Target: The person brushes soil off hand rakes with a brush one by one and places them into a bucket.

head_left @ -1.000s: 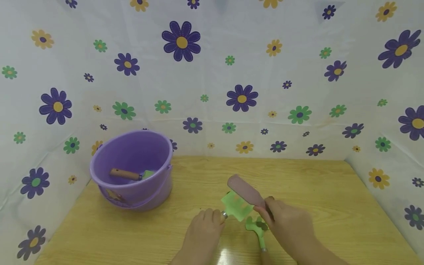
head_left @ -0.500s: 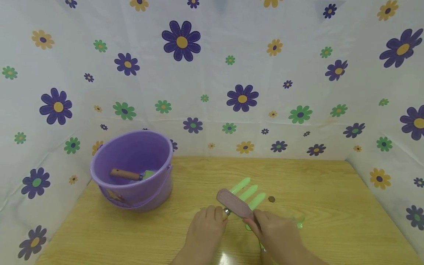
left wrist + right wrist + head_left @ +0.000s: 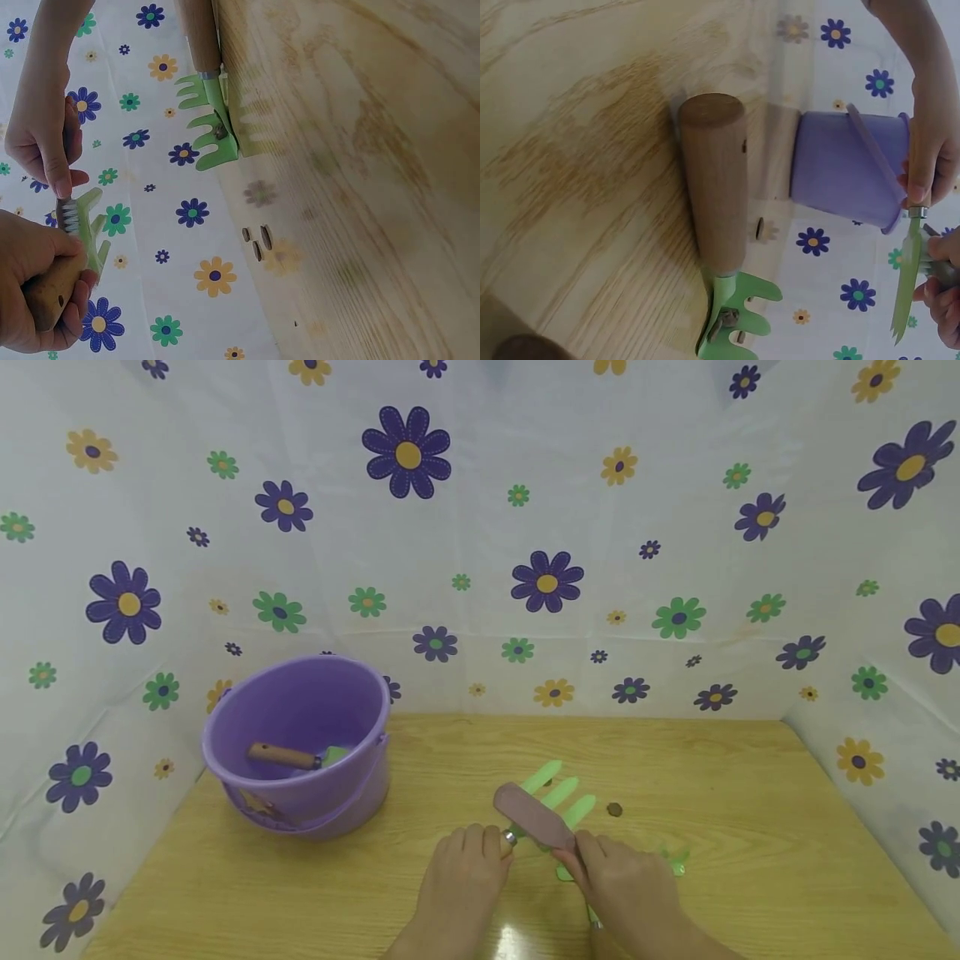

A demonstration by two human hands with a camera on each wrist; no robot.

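A wooden-handled green fork [image 3: 558, 792] is gripped in my left hand [image 3: 461, 877], its tines pointing away and to the right. My right hand [image 3: 626, 877] pinches a brush with a mauve back [image 3: 532, 816], which lies across the base of the tines. In the left wrist view the pale bristles [image 3: 70, 217] meet the green metal. Below the hands, a green rake [image 3: 217, 139] with a wooden handle [image 3: 716, 191] lies on the table, a brown bit caught on its head. My right hand partly covers it in the head view.
A purple bucket [image 3: 367, 793] stands at the left, holding a tool with a wooden handle [image 3: 281, 755]. Small brown bits [image 3: 266, 237] lie on the table [image 3: 750, 827]. Another green piece [image 3: 677, 865] shows right of my right hand. A flowered cloth [image 3: 465, 527] hangs behind.
The fork has turned in my left hand, so its tines now point away. My right hand and the brush have moved left and slightly down, uncovering a brown bit and the green piece at the right.
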